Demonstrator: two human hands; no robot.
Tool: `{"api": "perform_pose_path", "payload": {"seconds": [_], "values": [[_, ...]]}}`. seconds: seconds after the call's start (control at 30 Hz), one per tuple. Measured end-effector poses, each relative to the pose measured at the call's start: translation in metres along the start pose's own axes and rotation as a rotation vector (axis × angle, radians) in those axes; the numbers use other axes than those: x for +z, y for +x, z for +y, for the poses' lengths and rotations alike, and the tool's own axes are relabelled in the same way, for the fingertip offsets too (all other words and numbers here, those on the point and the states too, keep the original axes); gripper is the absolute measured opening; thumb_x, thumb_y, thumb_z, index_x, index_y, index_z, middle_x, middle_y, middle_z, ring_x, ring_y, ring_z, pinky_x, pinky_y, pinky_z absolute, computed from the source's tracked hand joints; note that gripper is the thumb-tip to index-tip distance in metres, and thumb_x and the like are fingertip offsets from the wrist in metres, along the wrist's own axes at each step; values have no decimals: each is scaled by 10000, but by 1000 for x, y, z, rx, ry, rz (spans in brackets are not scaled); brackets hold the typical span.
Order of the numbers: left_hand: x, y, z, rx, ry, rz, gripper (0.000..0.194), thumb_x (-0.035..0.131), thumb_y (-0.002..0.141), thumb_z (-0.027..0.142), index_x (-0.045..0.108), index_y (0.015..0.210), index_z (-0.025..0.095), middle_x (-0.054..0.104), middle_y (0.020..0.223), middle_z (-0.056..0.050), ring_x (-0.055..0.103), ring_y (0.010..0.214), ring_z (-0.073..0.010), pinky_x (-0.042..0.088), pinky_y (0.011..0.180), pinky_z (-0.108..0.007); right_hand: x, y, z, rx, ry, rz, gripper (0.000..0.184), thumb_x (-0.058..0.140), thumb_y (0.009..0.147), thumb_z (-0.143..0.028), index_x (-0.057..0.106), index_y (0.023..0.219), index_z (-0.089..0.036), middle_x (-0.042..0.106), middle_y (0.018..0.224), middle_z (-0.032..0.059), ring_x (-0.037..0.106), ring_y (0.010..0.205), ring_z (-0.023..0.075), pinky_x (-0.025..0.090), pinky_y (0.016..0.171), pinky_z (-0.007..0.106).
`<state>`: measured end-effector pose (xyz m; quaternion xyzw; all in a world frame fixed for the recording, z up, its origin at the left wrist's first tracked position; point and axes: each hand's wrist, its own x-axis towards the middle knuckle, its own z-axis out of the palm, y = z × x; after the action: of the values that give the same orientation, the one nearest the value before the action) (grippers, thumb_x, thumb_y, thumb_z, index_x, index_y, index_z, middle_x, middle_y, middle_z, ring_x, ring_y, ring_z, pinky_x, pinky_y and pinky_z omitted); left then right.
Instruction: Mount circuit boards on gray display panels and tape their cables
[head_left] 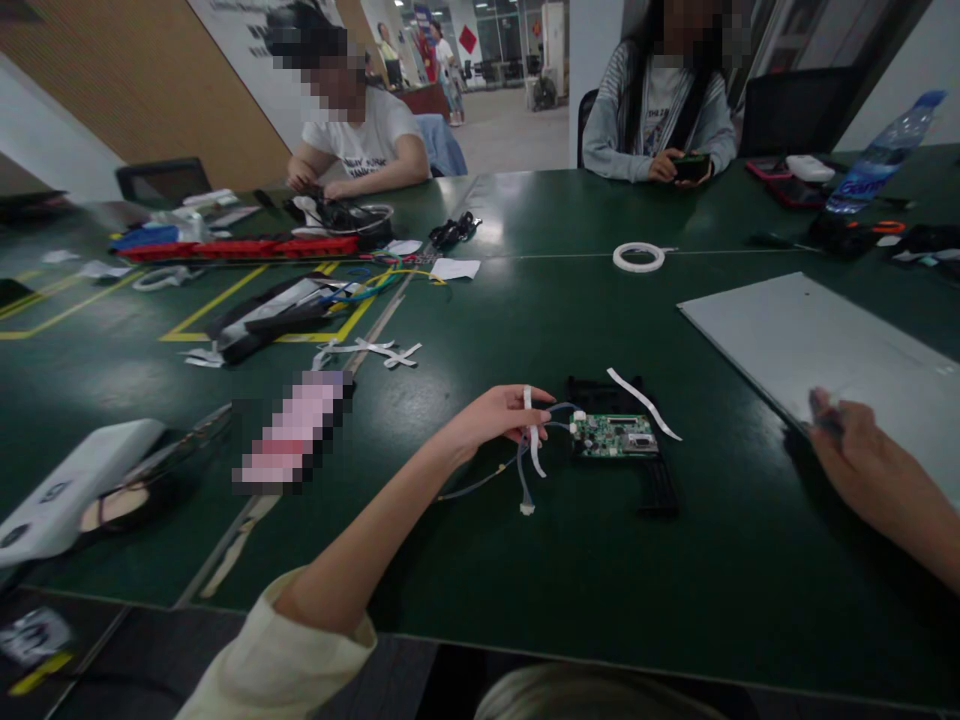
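Observation:
My left hand (504,418) is closed around thin grey cables (517,462), its fingertips pinched together. A strip of white tape (537,452) hangs at those fingers. The cables lead to connectors on a green circuit board (615,436); a loose white plug (527,509) dangles from one of them. Under the board lies a black plastic frame (660,490), with another white tape strip (643,402) across its upper right side. My right hand (855,450) is beside the left edge of a grey-white panel (817,335). Its fingers are curled and blurred around something small and dark.
A tape roll (638,257) lies beyond the board. Left are a pixelated phone-like object (296,430), a white case (86,480) and crossed tape strips (397,352). A water bottle (885,155) stands far right. Two people sit across the green table (480,590).

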<state>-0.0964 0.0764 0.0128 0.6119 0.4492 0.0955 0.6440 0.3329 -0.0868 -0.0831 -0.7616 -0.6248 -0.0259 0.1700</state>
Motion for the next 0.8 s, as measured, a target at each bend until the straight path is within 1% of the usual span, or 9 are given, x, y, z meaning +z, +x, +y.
{"api": "perform_pose_path", "payload": {"seconds": [0.1,0.23,0.3,0.37,0.47,0.57,0.63,0.7,0.8], "values": [[-1,1,-2,-36,-20,-6,550,645,792,358,509,1281,148,667,733,-35,634,657,-145,466,632,-279,0,-11,-15,-89,82,-64,569,320,906,-512,315,1320,-123,476,1333,196,541,1146,308,449,968,450],[-1,2,-5,-59,-51,8,607,677,765,377,499,1297,145,633,631,-5,608,565,-133,457,573,-263,-8,-21,-40,-266,91,-52,602,344,922,-453,242,1410,-117,388,1421,162,463,1244,284,384,1058,454],[1,2,-5,-62,-60,15,558,696,747,359,546,1239,145,616,600,7,591,534,-124,444,545,-249,-15,-27,-53,-341,73,-48,591,338,937,-394,212,1447,-122,371,1433,158,445,1261,282,382,1061,458],[2,2,-6,-43,-67,-1,455,700,739,331,601,1143,147,608,591,13,570,513,-112,425,520,-235,-21,-32,-64,-393,57,-33,592,333,944,-358,191,1470,-127,377,1426,163,450,1257,288,402,1044,461],[3,1,-5,-7,-73,-24,335,703,733,299,634,1028,155,600,597,21,544,503,-97,404,507,-224,-25,-39,-76,-426,33,-30,604,342,947,-338,170,1485,-124,398,1406,176,467,1239,299,424,1022,468],[4,0,-2,-9,-73,-30,293,720,719,295,632,969,169,568,583,41,532,515,-89,397,519,-216,-26,-47,-81,-458,10,-33,620,359,947,-322,142,1493,-124,392,1414,171,459,1249,290,423,1028,461],[5,-1,0,-1,-79,-37,255,726,713,284,633,923,172,567,614,44,530,540,-77,383,520,-200,-28,-52,-84,-491,13,-37,632,368,945,-319,121,1502,-150,371,1437,142,438,1271,271,418,1041,445],[6,-2,2,11,-82,-41,218,725,714,269,638,887,169,591,686,32,537,580,-67,368,518,-184,-31,-57,-88,-511,33,-68,632,366,944,-315,111,1507,-184,342,1463,105,407,1298,251,403,1061,436],[7,-3,4,22,-101,-44,207,708,730,257,647,908,171,638,840,-2,599,721,-92,409,581,-192,-36,-65,-96,-496,71,-141,615,366,946,-326,130,1505,-224,312,1484,60,377,1322,228,383,1081,433]]}}
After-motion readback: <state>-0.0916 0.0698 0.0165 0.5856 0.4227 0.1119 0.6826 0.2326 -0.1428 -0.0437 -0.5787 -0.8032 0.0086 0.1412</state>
